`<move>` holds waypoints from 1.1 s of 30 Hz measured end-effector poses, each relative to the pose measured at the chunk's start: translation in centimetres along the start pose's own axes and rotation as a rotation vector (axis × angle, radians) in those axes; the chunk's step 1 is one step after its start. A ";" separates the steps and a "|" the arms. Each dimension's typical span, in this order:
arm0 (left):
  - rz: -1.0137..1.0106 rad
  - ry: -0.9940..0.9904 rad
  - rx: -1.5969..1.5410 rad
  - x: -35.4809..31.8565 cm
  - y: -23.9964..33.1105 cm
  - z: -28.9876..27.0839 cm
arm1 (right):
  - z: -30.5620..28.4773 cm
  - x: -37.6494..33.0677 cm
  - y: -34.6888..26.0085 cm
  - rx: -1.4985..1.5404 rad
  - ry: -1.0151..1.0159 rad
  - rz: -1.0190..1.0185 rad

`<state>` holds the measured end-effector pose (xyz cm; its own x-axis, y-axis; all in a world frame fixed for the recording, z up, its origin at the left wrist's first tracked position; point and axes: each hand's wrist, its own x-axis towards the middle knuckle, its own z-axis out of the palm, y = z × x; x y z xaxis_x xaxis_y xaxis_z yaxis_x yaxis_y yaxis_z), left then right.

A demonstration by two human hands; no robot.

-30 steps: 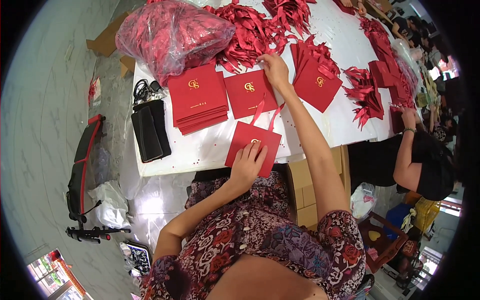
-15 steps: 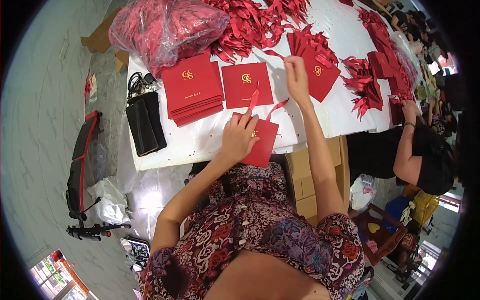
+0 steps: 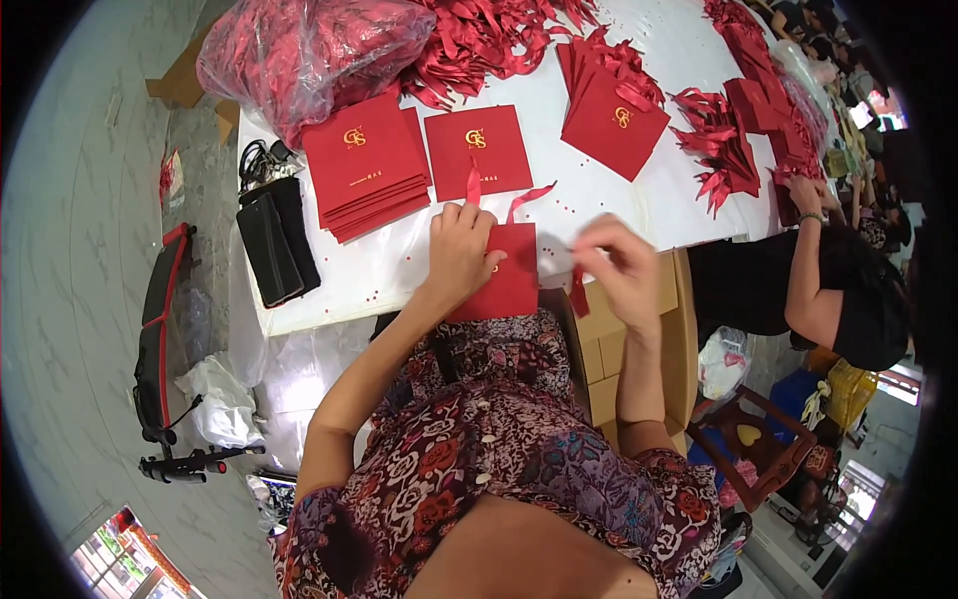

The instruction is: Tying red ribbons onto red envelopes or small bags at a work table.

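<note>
1. Red card point(image 3: 516, 288): located at the near edge of the white table point(image 3: 384, 278), left of the right hand point(image 3: 621, 272); the left hand point(image 3: 460, 246) is nearer, covering its upper-left part.
2. Left fingers: laid over the card; grip cannot be told.
3. Right fingers: blurred, pinching a loose ribbon point(image 3: 579, 298), hanging lengthwise toward the wearer.
4. Card finish: plain, squarish, gold emblem point(image 3: 495, 268) mostly hidden.

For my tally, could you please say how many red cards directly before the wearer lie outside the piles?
2: one card under the left hand, and another farther away on the white table, right of the thick stack. Others may be hidden beneath them.
</note>
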<state>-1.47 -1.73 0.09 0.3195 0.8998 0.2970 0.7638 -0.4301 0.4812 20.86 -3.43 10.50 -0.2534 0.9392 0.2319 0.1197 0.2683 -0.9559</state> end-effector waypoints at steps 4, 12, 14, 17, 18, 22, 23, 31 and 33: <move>-0.026 -0.025 -0.083 0.6 0.4 -0.1 | 3.7 0.5 6.2 -0.212 -0.012 0.187; -0.044 -0.058 -0.212 0.2 -0.2 0.4 | 5.0 0.6 8.7 -0.435 -0.036 0.162; -0.068 -0.072 -0.213 0.3 0.1 0.6 | 5.6 0.8 8.2 -0.533 0.002 0.148; -0.051 0.008 -0.168 0.1 1.0 0.9 | 5.9 0.8 7.7 -0.532 0.051 0.209; -0.015 0.054 -0.121 0.0 1.3 1.0 | 6.1 0.8 7.8 -0.532 0.051 0.208; -0.046 0.035 -0.180 -0.1 1.1 0.0 | 6.1 0.9 8.0 -0.442 0.071 0.254; -0.047 0.036 -0.178 -0.2 0.7 -0.1 | 6.0 0.9 7.9 -0.336 0.074 0.292; -0.023 -0.110 -0.305 -0.3 -0.3 -1.4 | 3.4 2.3 8.3 -0.459 -0.259 0.435; 0.028 -0.066 -0.252 -0.2 0.1 -1.9 | 2.5 3.0 8.9 -0.312 -0.385 0.540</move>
<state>-2.50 -2.11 1.65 0.3803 0.8868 0.2628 0.5928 -0.4518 0.6667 18.72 1.28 2.21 -0.3944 0.8314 -0.3915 0.5765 -0.1079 -0.8100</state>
